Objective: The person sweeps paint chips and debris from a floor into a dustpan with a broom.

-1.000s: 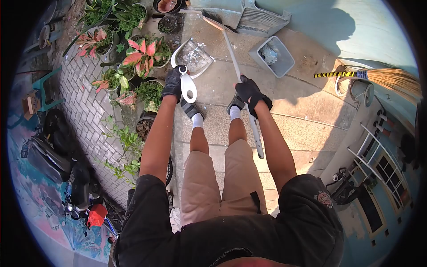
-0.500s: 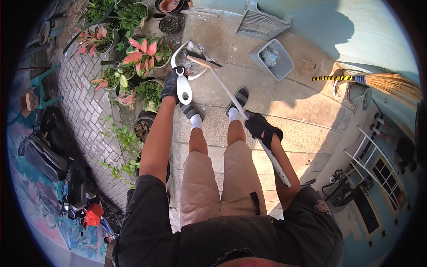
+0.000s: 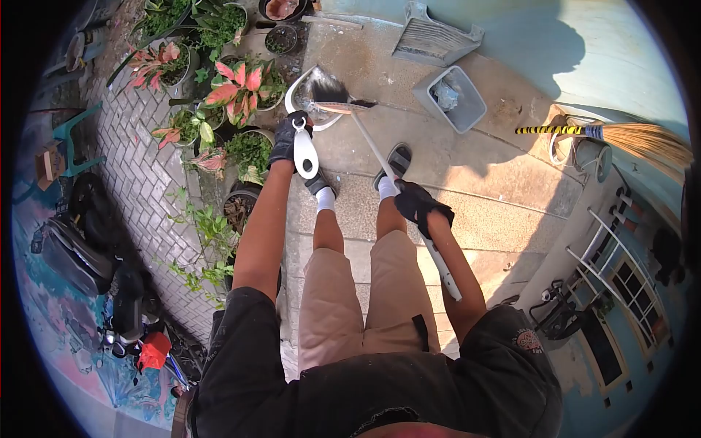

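Note:
In a black glove, my left hand (image 3: 291, 137) is closed round the white handle (image 3: 305, 152) of a dustpan, whose pale curved rim shows just beyond the hand, low over the concrete. My right hand (image 3: 418, 207), also gloved in black, grips the long pale stick of a broom (image 3: 374, 147). The broom's head with dark bristles (image 3: 330, 90) reaches into the dustpan's mouth. The stick's lower end runs back beside my right forearm. What lies inside the dustpan is too small to make out.
Potted plants (image 3: 239, 87) line the left side. A grey bin (image 3: 461, 106) with crumpled material stands front right, beside a ridged grey piece (image 3: 436, 36). A straw broom (image 3: 635, 139) leans by the right wall. Motorbikes (image 3: 77, 248) stand far left.
The broom's head has swung round and its dark bristles now show over the dustpan. My right hand and the stick have shifted slightly left; my left hand keeps its hold.

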The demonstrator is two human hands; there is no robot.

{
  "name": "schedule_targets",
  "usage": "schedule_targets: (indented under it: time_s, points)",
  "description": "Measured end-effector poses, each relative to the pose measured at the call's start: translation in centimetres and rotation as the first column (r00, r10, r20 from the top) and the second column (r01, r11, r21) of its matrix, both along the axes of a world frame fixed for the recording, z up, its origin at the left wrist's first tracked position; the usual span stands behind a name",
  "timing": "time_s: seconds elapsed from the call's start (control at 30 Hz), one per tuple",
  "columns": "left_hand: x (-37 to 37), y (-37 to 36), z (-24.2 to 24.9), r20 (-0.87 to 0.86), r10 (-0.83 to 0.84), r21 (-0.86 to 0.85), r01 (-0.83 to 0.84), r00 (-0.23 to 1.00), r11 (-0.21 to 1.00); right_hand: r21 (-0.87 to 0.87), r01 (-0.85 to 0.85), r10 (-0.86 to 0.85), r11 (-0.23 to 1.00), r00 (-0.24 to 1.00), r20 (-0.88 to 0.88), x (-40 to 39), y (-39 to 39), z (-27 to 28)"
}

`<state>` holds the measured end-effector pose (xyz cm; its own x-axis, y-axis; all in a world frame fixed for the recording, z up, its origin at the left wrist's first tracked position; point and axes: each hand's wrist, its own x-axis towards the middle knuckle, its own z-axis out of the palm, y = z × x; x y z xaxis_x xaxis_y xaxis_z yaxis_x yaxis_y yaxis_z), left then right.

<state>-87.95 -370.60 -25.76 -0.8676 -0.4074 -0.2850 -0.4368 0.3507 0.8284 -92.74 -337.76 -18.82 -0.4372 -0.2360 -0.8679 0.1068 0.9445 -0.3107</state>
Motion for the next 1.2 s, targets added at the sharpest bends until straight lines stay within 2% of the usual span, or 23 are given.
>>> schedule_targets:
  time_s: [0.03, 0.23, 0.27, 0.3, 0.37, 0.4, 0.43, 0.47, 0.53, 0.57, 0.63, 0.7, 0.77, 0.8, 0.83, 0.87, 0.9, 0.93, 0.97, 1.0, 1.03, 1.07, 1.2]
  points:
    - [0.0, -0.1, 0.0, 0.021, -0.012, -0.030, 0.013, 1.000, 0.999, 0.003, 0.033, -0.033, 0.999, 0.999, 0.012, -0.1, 0.5, 1.0]
    - [0.8, -0.2, -1.6, -0.005, 0.046, 0.064, -0.045, 0.999, 0.997, 0.027, 0.257, -0.258, 0.966, 0.962, 0.087, -0.6, 1.7, 5.0]
    - [0.8, -0.2, -2.0, -0.015, 0.028, 0.049, -0.027, 0.999, 0.998, 0.001, 0.286, -0.286, 0.958, 0.958, 0.002, -1.1, 1.1, 4.0]
    - [1.0, -0.3, -2.2, -0.022, 0.011, 0.034, -0.010, 1.000, 0.999, 0.039, 0.325, -0.325, 0.945, 0.946, 0.000, -1.6, 0.4, 3.2]
    - [1.4, -0.1, -2.2, -0.033, 0.028, 0.008, -0.028, 0.999, 1.000, -0.017, 0.483, -0.479, 0.876, 0.872, 0.101, -2.6, -0.2, 0.7]
    - [1.3, -0.2, -2.1, -0.045, 0.053, 0.049, -0.051, 0.998, 0.997, -0.083, 0.463, -0.454, 0.883, 0.885, 0.106, -2.4, -0.4, -0.3]
    - [1.0, -0.2, -2.1, -0.060, 0.076, 0.092, -0.070, 0.995, 0.993, -0.023, 0.371, -0.365, 0.928, 0.921, 0.136, -2.4, -1.7, 0.6]
    - [0.8, 0.3, -2.2, -0.122, 0.132, 0.056, -0.126, 0.984, 0.990, -0.011, 0.381, -0.369, 0.925, 0.902, 0.223, -1.8, -2.1, 0.9]
    - [0.4, 0.1, -1.3, -0.093, 0.124, 0.107, -0.114, 0.988, 0.988, -0.036, 0.438, -0.392, 0.898, 0.835, 0.386, -1.1, -2.9, 3.5]
    - [0.4, 0.0, -0.9, -0.062, 0.114, 0.154, -0.103, 0.992, 0.983, -0.033, 0.436, -0.391, 0.899, 0.835, 0.387, -0.9, -2.7, 4.3]
    - [0.5, -0.1, -1.0, -0.063, 0.120, 0.116, -0.113, 0.991, 0.987, -0.059, 0.440, -0.396, 0.896, 0.851, 0.345, -0.7, -2.3, 5.5]
    - [0.8, -0.4, -2.1, -0.046, 0.031, -0.014, -0.031, 0.998, 0.999, -0.082, 0.445, -0.403, 0.892, 0.863, 0.306, -0.5, -1.6, 6.3]
    - [1.1, -0.6, -2.6, -0.040, 0.027, 0.047, -0.025, 0.999, 0.999, -0.105, 0.452, -0.413, 0.886, 0.871, 0.264, -0.6, -0.8, 6.6]
    - [1.1, -0.4, -2.9, -0.097, 0.054, -0.009, -0.056, 0.994, 0.998, -0.112, 0.395, -0.367, 0.912, 0.907, 0.206, -1.1, -0.5, 5.6]
    - [1.3, -0.2, -3.3, -0.154, 0.079, -0.064, -0.090, 0.985, 0.994, -0.087, 0.424, -0.406, 0.902, 0.898, 0.170, -1.8, -0.6, 4.6]
    - [1.2, -0.1, -2.6, -0.153, 0.078, -0.064, -0.089, 0.985, 0.994, -0.092, 0.364, -0.360, 0.927, 0.931, 0.055, -2.1, -0.2, 2.4]
    - [1.0, 0.0, -1.4, -0.113, 0.104, 0.013, -0.103, 0.988, 0.995, -0.088, 0.303, -0.308, 0.949, 0.949, -0.062, -2.2, 0.2, -0.4]
    - [0.8, 0.1, -0.6, -0.072, 0.127, 0.090, -0.120, 0.989, 0.989, -0.048, 0.196, -0.201, 0.979, 0.965, -0.168, -2.5, 0.1, -2.8]
    - [0.8, 0.2, -0.6, -0.076, 0.126, 0.090, -0.119, 0.989, 0.989, 0.003, 0.090, -0.086, 0.996, 0.960, -0.268, -2.8, -0.3, -4.0]
    - [0.8, 0.2, -0.6, -0.082, 0.114, 0.033, -0.111, 0.990, 0.993, -0.031, 0.183, -0.185, 0.983, 0.958, -0.220, -2.2, -0.3, -4.8]
    - [0.8, 0.3, -0.7, -0.087, 0.099, -0.024, -0.101, 0.991, 0.995, 0.008, 0.142, -0.140, 0.990, 0.984, -0.111, -1.9, -0.7, -4.9]
    - [0.9, 0.3, -0.8, -0.094, 0.155, 0.098, -0.146, 0.983, 0.984, 0.043, 0.097, -0.097, 0.994, 0.995, 0.004, -1.5, -0.8, -4.8]
    - [1.0, -0.2, -1.6, -0.055, 0.038, -0.024, -0.039, 0.998, 0.999, -0.060, 0.136, -0.130, 0.989, 0.987, 0.094, 0.1, 1.2, -0.5]
